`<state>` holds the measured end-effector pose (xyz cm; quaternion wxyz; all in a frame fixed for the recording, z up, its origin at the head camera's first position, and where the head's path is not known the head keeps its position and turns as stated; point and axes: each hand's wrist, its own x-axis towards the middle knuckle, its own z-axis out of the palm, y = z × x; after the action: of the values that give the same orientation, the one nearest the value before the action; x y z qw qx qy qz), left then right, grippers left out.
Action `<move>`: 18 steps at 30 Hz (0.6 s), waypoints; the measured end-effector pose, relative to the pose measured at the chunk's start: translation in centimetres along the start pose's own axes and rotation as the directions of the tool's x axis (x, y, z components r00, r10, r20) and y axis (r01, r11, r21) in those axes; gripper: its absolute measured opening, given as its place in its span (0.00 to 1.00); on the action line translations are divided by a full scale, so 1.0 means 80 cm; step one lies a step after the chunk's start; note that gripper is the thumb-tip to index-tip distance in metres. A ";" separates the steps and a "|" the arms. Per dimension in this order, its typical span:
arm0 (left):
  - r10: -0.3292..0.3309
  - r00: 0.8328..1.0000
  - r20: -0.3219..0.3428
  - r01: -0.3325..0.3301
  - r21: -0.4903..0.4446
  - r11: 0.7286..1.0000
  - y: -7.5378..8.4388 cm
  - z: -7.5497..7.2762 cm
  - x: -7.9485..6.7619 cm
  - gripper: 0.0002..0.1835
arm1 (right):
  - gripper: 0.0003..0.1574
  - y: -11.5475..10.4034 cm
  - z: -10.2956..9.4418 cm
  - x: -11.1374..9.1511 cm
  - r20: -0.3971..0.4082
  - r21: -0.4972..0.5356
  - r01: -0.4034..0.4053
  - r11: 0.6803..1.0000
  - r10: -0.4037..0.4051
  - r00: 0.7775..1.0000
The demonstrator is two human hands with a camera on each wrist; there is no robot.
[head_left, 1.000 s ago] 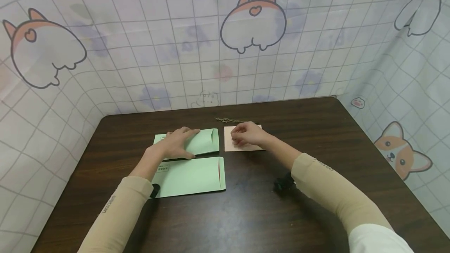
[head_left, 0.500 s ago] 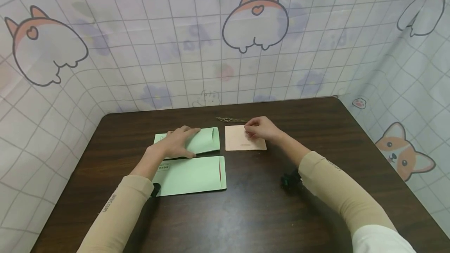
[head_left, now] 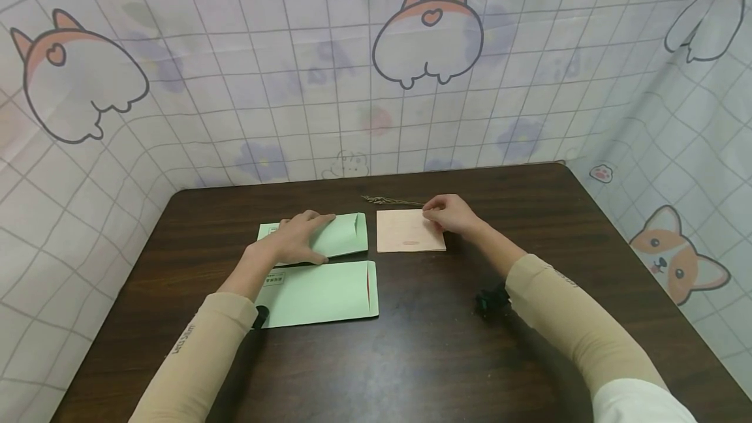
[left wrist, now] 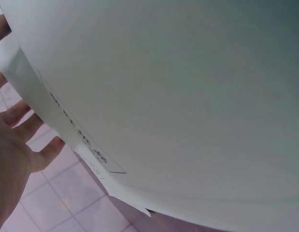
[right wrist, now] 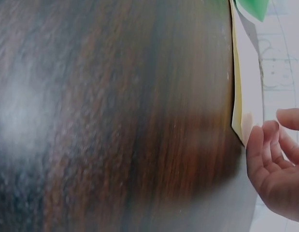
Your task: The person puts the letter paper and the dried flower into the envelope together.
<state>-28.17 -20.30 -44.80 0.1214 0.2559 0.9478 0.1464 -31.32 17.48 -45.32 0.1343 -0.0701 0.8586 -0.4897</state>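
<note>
My left hand (head_left: 294, 237), fingers spread, rests on the farther pale green envelope (head_left: 341, 235). Nearer to me, a second green envelope (head_left: 329, 292) lies flat, with red showing at its flap end. My right hand (head_left: 454, 214) is at the upper right corner of a pale pink card (head_left: 399, 230), its thumb and fingers bent close together. Whether they pinch anything is hidden. Just behind the card lies a dried grass sprig (head_left: 382, 200), its stem reaching toward this hand. In the right wrist view, the curled fingers (right wrist: 270, 145) are beside the card's edge.
A dark wooden table (head_left: 388, 371) carries everything. Patterned cloth (head_left: 294, 83) hangs behind it and along the sides. A dark wrist-worn device (head_left: 492, 302) hangs under the right forearm, and another black piece (head_left: 260, 317) shows at the left wrist.
My right hand has slid right and slightly away from me, from over the card's middle to its upper right corner, uncovering the card. My left hand and the envelopes stay in place.
</note>
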 end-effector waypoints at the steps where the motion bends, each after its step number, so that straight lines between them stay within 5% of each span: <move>1: 0.000 1.000 -0.001 0.000 0.001 1.000 0.000 0.000 0.000 0.53 | 0.19 0.001 -0.001 -0.001 -0.002 -0.005 -0.001 1.000 0.001 1.000; 18: 0.020 1.000 -0.013 -0.020 0.004 1.000 0.004 -0.002 -0.004 0.52 | 0.26 0.013 -0.009 -0.004 -0.088 -0.181 -0.037 0.983 0.022 0.996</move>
<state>-27.80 -20.26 -44.49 0.1134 0.2647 0.9462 0.1475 -31.24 18.66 -45.80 0.0977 -0.0484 0.9057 -0.4096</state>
